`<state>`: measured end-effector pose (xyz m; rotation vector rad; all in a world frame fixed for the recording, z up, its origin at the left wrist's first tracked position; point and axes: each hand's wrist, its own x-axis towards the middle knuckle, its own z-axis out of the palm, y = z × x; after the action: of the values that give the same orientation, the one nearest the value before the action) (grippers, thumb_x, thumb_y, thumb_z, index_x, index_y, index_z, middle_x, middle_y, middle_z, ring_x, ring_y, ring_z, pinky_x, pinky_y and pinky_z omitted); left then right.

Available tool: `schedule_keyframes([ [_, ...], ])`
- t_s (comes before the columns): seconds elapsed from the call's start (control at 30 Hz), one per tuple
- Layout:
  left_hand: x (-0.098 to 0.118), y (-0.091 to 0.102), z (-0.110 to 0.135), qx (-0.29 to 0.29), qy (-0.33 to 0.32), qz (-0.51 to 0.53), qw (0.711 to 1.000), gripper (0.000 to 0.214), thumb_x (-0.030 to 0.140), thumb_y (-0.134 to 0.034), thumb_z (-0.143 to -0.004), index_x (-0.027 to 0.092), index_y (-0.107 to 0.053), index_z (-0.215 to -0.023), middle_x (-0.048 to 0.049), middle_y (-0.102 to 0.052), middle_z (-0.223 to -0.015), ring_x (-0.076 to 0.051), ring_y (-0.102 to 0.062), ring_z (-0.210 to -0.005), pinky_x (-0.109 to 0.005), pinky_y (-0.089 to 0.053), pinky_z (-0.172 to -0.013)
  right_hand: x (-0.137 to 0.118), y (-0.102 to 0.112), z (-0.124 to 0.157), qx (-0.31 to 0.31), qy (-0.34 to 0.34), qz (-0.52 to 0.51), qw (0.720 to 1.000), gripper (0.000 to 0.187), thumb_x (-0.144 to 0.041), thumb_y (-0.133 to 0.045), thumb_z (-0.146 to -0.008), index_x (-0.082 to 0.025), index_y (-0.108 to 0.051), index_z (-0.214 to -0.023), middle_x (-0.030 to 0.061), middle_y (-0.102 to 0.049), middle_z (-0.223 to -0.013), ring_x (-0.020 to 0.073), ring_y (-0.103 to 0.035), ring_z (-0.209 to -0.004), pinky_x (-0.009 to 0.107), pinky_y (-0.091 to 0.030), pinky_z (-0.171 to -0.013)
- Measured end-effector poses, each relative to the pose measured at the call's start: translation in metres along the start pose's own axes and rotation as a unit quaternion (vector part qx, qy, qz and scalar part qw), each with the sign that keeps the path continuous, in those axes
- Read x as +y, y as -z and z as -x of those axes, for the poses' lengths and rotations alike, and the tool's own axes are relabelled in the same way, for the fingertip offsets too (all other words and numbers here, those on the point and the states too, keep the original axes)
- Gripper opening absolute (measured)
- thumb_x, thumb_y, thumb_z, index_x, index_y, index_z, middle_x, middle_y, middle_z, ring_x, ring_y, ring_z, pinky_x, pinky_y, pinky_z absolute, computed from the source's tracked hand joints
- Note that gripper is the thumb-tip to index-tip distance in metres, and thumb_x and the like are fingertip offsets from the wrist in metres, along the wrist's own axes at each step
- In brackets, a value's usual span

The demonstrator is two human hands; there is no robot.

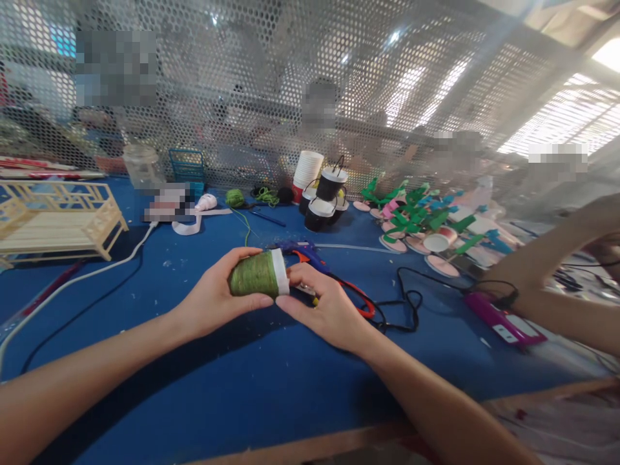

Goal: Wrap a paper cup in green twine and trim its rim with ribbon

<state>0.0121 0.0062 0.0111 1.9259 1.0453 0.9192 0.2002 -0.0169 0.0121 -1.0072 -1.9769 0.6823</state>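
My left hand [213, 294] is wrapped round a cup wound in green yarn [254, 274], which lies tilted on its side above the blue table. A white band [279, 271] circles the cup's right end. Closed against that end are the thumb and fingers of my right hand [329, 307]; they grip the rim. A green strand runs from the cup back toward a ball of green yarn [234, 197]. Just behind my right hand lies a blue glue gun [312, 257] with an orange trigger. Scissors with orange-and-black handles [365, 303] are partly hidden under that hand.
Stacked white cups [309, 169] and small black pots [320, 213] stand at the back. Green paper plants on pink discs [394, 242] crowd the right, near a purple power strip [504, 323] and another person's arm [547, 278]. A small wooden bed frame [58, 219] sits left; cables cross the table.
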Motion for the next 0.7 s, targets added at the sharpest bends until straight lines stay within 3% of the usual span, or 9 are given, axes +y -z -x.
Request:
schedule_keyframes([
  [0.17, -0.004, -0.005, 0.0, 0.054, 0.015, 0.026, 0.998, 0.061, 0.036, -0.067, -0.064, 0.019, -0.036, -0.114, -0.0084, -0.048, -0.11, -0.022, -0.053, -0.095, -0.039, -0.045, -0.082, 0.001, -0.007, 0.0, 0.031, -0.042, -0.058, 0.997, 0.013, -0.022, -0.054, -0.078, -0.02, -0.049, -0.067, 0.0009, -0.054, -0.076, 0.0126, -0.051, -0.072, 0.026, -0.041, -0.068],
  [0.27, -0.005, -0.007, 0.0, 0.053, 0.02, 0.044, 0.997, 0.063, 0.038, -0.068, -0.062, 0.02, -0.038, -0.114, -0.0078, -0.048, -0.111, -0.022, -0.053, -0.097, -0.039, -0.044, -0.084, 0.002, -0.012, 0.0, 0.051, -0.039, -0.071, 0.995, 0.013, -0.021, -0.055, -0.078, -0.019, -0.051, -0.066, 0.0001, -0.053, -0.072, 0.0123, -0.051, -0.07, 0.026, -0.041, -0.066],
  [0.4, -0.005, -0.006, -0.001, 0.047, 0.028, 0.031, 0.998, 0.057, 0.038, -0.071, -0.058, 0.02, -0.045, -0.106, -0.0049, -0.054, -0.102, -0.022, -0.053, -0.093, -0.04, -0.043, -0.083, 0.002, -0.009, 0.0, 0.043, -0.013, -0.056, 0.997, 0.013, -0.021, -0.053, -0.079, -0.019, -0.054, -0.066, 0.0006, -0.055, -0.07, 0.0128, -0.053, -0.069, 0.026, -0.043, -0.065],
  [0.57, -0.006, -0.004, -0.002, 0.064, 0.007, 0.04, 0.997, 0.052, 0.035, -0.072, -0.058, 0.019, -0.046, -0.101, -0.0034, -0.055, -0.096, -0.02, -0.054, -0.088, -0.036, -0.045, -0.079, 0.0, 0.0, -0.001, 0.168, 0.065, 0.026, 0.983, 0.008, -0.018, -0.05, -0.082, -0.021, -0.058, -0.084, 0.0026, -0.059, -0.081, 0.0142, -0.055, -0.077, 0.028, -0.045, -0.069],
  [0.7, -0.008, -0.005, -0.001, 0.065, 0.012, 0.034, 0.997, 0.053, 0.035, -0.072, -0.058, 0.019, -0.046, -0.102, -0.0034, -0.055, -0.096, -0.02, -0.054, -0.085, -0.037, -0.045, -0.077, -0.001, -0.001, 0.0, 0.154, 0.122, 0.082, 0.977, 0.016, -0.014, -0.053, -0.08, -0.021, -0.061, -0.091, 0.0037, -0.056, -0.083, 0.0143, -0.056, -0.077, 0.028, -0.047, -0.066],
])
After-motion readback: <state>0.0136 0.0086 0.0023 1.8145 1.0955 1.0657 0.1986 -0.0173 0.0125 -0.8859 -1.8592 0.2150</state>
